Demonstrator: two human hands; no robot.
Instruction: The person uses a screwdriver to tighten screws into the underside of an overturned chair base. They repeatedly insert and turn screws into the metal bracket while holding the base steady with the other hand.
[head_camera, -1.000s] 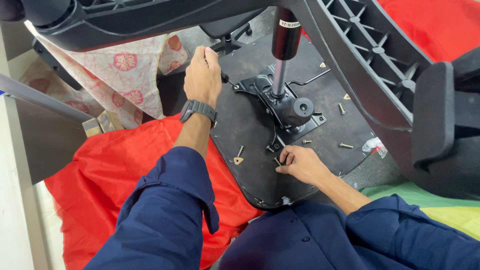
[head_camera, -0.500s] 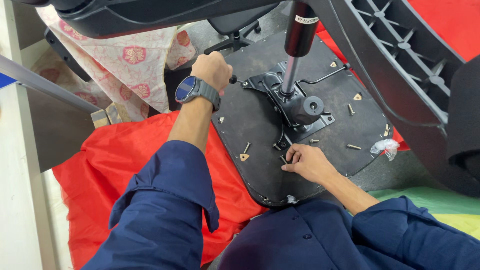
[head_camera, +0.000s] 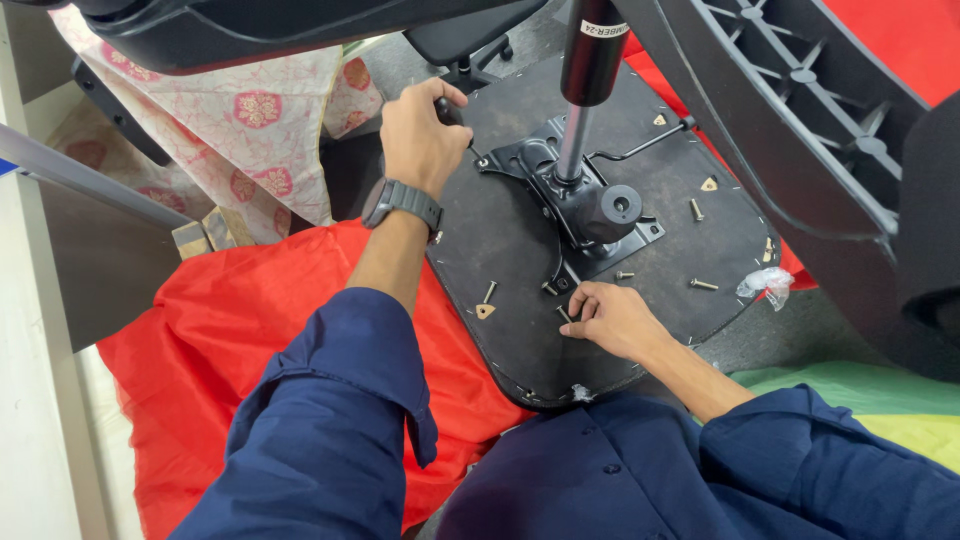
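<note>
1. The left hand (head_camera: 418, 135) was closed around a black handle (head_camera: 449, 112) at the far edge of the seat base (head_camera: 510, 230), a dark board lying upside down on a red cloth (head_camera: 210, 340).
2. The right hand (head_camera: 612, 318) rested on the base near its front edge, fingers (head_camera: 580, 298) curled loosely at a screw (head_camera: 563, 313); whether it gripped the screw could not be told.
3. A black metal plate (head_camera: 575, 205) sat at the middle of the base, with a gas cylinder (head_camera: 585, 80) rising from it.
4. Loose screws (head_camera: 702, 285) lay scattered on the base, well apart from both hands.
5. A watch (head_camera: 402, 200) sat on the left wrist.
</note>
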